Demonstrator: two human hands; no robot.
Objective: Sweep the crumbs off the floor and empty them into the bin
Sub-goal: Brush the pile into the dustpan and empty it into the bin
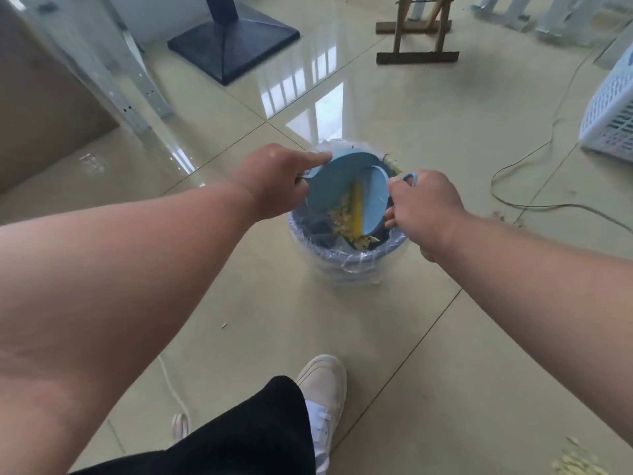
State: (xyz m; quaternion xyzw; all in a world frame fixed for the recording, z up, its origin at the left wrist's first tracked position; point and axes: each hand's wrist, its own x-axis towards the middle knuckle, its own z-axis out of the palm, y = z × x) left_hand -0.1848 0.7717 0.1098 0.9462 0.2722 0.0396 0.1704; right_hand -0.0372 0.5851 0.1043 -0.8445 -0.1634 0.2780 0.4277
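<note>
shoe: a white lace-up shoe (322,399) is standing on the floor (428,354) at the bottom of the view, with a black trouser leg (246,440) coming over it

stray bits: one tiny crumb (224,325) is lying on the tile left of the shoe, and a pale scatter of crumbs (579,464) is sitting in the bottom right corner, well apart from everything else

left hand: the left hand (274,181) is closing around the handle end of the blue dustpan (337,186), forefinger stretching along its top edge

right hand: the right hand (423,204) is gripping the blue brush (378,200), with the handle's loop poking out past the knuckles

dustpan and brush: both are being held right over the bin, pan tilting down, brush pressing against its inner face, its yellow bristles (356,210) pointing down

crumbs: a yellowish clump (346,214) is clinging to the pan by the bristles, and some more (362,242) is lying inside the bin just below

bin: the blue bin (346,265) with a clear plastic liner is sitting on the floor under both hands

further right: more crumbs (498,216) are lying by a thin cable (534,159) snaking across the tiles

far back: a dark square stand base (233,42), a wooden frame (418,46) and a white lattice basket (613,111) at the right edge
</note>
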